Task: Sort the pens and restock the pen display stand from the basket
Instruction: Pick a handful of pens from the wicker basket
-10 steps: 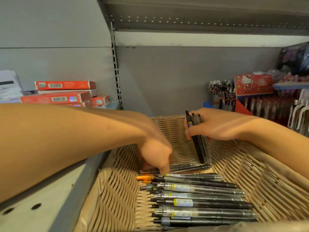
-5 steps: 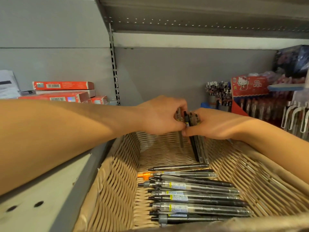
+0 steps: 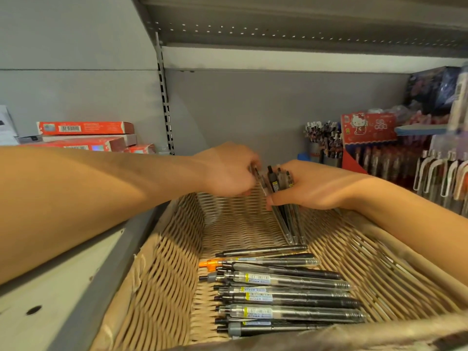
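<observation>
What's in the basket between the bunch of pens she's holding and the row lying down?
Only bare wicker basket floor, seen in the head view.

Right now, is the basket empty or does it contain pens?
Not empty: loose pens lie across the basket floor, side by side.

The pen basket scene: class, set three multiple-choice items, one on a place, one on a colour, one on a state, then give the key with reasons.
1. Where do the loose pens lie?
A. in the wicker basket
B. on the red boxes
C. on the top shelf

2. What colour is the odd pen in the row?
A. green
B. orange
C. pink

3. What is the right hand doing?
A. lying flat
B. holding a bundle of pens
C. pointing

Key: 1 A, they lie in a row on the woven floor; 2 B, its end is orange among dark and clear ones; 3 B, its fingers curl round several pens.
</observation>
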The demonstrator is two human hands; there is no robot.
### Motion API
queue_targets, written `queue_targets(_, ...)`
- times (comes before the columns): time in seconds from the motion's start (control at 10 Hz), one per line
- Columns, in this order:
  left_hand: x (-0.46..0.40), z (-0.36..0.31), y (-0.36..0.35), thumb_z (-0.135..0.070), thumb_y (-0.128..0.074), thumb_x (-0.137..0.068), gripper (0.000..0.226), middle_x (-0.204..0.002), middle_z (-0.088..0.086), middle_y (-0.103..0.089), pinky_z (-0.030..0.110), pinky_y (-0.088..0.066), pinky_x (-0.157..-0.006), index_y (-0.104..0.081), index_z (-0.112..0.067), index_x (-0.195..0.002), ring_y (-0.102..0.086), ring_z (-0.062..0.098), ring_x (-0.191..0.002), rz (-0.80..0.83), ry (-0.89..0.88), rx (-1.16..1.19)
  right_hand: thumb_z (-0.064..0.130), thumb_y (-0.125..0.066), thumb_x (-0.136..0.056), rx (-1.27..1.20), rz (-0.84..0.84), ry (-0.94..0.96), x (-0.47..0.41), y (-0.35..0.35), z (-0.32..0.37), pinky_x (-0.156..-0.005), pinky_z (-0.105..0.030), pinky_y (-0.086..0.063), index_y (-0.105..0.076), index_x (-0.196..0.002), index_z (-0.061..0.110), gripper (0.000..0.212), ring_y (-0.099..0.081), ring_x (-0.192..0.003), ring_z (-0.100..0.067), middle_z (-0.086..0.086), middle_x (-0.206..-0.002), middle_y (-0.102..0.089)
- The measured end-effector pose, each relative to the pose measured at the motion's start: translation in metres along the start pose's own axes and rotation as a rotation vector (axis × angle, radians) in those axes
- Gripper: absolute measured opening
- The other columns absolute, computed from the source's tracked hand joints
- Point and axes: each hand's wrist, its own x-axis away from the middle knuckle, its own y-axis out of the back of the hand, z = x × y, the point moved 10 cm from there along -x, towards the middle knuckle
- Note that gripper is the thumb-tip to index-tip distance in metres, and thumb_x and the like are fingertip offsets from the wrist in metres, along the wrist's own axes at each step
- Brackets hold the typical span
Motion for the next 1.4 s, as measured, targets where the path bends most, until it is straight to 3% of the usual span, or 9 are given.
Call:
queue_targets(0.1,0.006,0.003,-0.018,-0.025,-0.056,-0.088,0.018,-0.069,0.000,-0.064,0.036,-0.055,-0.067,-0.067,-0.016,-0.077,-0.061,0.016,-0.068,0.165,-0.010,-0.295,0.036,-0.070,-0.093,-0.013,0.003,0.022,0.000,0.000,0.001,-0.082,-0.037,-0.051,-0.071,-0.099,0.025,0.013,-0.068,-0.082,-0.013,0.003,-0.090,-0.075)
queue_targets(0.3,0.050,0.010,-0.082,-0.039,-0.063,-0.094,0.022,-0.073,-0.013,-0.068,0.044,-0.053,-0.097,-0.064,-0.022,-0.107,-0.068,0.017,-0.091,0.807,0.070,-0.237,0.038,-0.069,-0.094,-0.036,0.027,0.023,0.000,-0.003,0.001,-0.100,-0.040,-0.050,-0.071,-0.110,0.033,0.017,-0.069,-0.096,-0.004,0.016,-0.103,-0.076)
queue_targets(0.4,0.058,0.006,-0.091,-0.038,-0.065,-0.094,0.041,-0.064,-0.013,-0.064,0.044,-0.051,-0.099,-0.059,-0.016,-0.127,-0.066,0.019,-0.093,0.882,0.053,-0.239,0.038,-0.070,-0.093,-0.049,0.032,0.033,0.000,-0.004,0.003,-0.101,-0.039,-0.049,-0.071,-0.109,0.036,0.016,-0.069,-0.098,-0.003,0.018,-0.104,-0.075)
queue_targets(0.8,0.055,0.000,-0.088,-0.027,-0.066,-0.093,0.020,-0.092,0.002,-0.066,0.028,-0.043,-0.071,-0.060,-0.015,-0.108,-0.055,0.013,-0.080,0.819,0.034,-0.254,0.034,-0.070,-0.094,-0.052,0.045,0.055,-0.001,-0.005,0.004,-0.101,-0.042,-0.049,-0.071,-0.102,0.028,0.011,-0.070,-0.096,-0.007,0.012,-0.100,-0.076)
queue_targets(0.9,0.046,0.007,-0.096,-0.022,-0.069,-0.091,0.011,-0.101,0.005,-0.072,0.019,-0.044,-0.060,-0.058,-0.021,-0.090,-0.053,0.006,-0.068,0.747,0.096,-0.296,0.034,-0.069,-0.094,-0.062,0.052,0.070,-0.001,-0.005,0.006,-0.102,-0.042,-0.049,-0.071,-0.100,0.030,0.008,-0.070,-0.095,-0.006,0.013,-0.100,-0.076)
queue_targets(1.0,0.048,0.004,-0.098,-0.021,-0.070,-0.091,0.016,-0.082,-0.007,-0.063,0.019,-0.044,-0.056,-0.056,-0.024,-0.084,-0.051,0.002,-0.062,0.745,0.056,-0.329,0.035,-0.069,-0.093,-0.065,0.058,0.068,-0.001,-0.005,0.004,-0.100,-0.038,-0.049,-0.072,-0.098,0.032,0.006,-0.069,-0.094,-0.003,0.015,-0.099,-0.075)
queue_targets(1.1,0.046,-0.001,-0.083,-0.025,-0.066,-0.092,0.014,-0.075,-0.011,-0.057,0.023,-0.039,-0.060,-0.059,-0.020,-0.103,-0.051,0.004,-0.068,0.724,-0.043,-0.336,0.033,-0.069,-0.094,-0.085,0.061,0.069,-0.002,-0.006,0.002,-0.093,-0.025,-0.050,-0.072,-0.096,0.033,0.004,-0.069,-0.090,0.002,0.019,-0.097,-0.075)
queue_targets(1.2,0.037,0.003,-0.061,-0.030,-0.063,-0.094,0.017,-0.082,-0.009,-0.063,0.022,-0.040,-0.061,-0.062,-0.025,-0.110,-0.055,0.007,-0.074,0.574,-0.047,-0.371,0.034,-0.070,-0.093,-0.092,0.044,0.070,-0.001,-0.004,0.000,-0.070,-0.005,-0.042,-0.071,-0.089,0.041,0.009,-0.065,-0.084,0.011,0.028,-0.092,-0.072)
queue_targets(1.4,0.017,0.004,-0.020,-0.037,-0.067,-0.090,0.013,-0.077,-0.014,-0.068,0.022,-0.043,-0.064,-0.070,-0.028,-0.099,-0.061,0.002,-0.074,0.251,-0.016,-0.095,0.035,-0.071,-0.092,-0.088,0.022,0.066,-0.003,-0.002,-0.002,-0.082,-0.024,-0.046,-0.070,-0.098,0.041,0.008,-0.065,-0.086,0.006,0.023,-0.095,-0.074)
